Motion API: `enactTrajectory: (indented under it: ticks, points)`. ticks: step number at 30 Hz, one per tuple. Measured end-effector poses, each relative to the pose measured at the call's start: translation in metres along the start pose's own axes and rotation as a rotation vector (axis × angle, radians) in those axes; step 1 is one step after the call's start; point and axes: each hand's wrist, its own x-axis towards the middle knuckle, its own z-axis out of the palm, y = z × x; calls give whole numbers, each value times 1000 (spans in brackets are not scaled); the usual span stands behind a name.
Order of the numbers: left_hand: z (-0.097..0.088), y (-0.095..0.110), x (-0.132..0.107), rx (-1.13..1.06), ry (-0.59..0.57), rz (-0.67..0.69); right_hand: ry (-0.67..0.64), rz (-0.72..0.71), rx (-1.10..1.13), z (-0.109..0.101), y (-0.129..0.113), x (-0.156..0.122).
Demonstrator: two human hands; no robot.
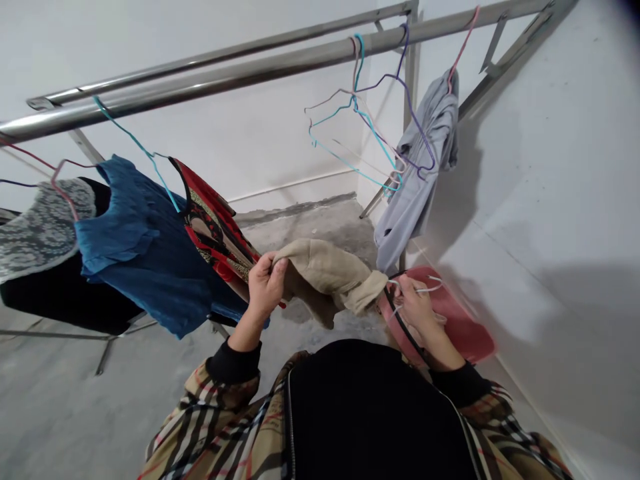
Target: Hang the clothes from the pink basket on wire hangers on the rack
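– beige cloth garment [323, 277], relative to the hands?
– right between them, long axis running left to right.
– left hand [266, 283]?
– narrow pinch on the garment's left end.
– right hand [415, 308]?
– closed on a white wire hanger [425, 289], against the garment's right end, just beside a pink plastic tub [465, 327].

No lettering, label, brand, number or sign can be read anywhere in this view.
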Motion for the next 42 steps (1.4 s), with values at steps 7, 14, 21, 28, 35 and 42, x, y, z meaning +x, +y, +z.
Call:
enactTrajectory:
  ticks: [7,14,21,28,35,42]
  points:
    - [-10,27,23,207,-192,377,6,-52,-68,4,10,1]
    - [0,39,23,749,-109,744,-124,-135,-179,13,-9,3]
    - [13,34,7,973,-530,833,-193,-215,-151,28,-29,12]
    - [29,30,-6,968,-666,745,-274,-278,-121,51,-20,24]
    - [27,25,-9,900,-563,704,-389,-313,-54,38,-18,27]
    - [-6,26,3,811,-366,713,-49,214,-145,-1,43,32]
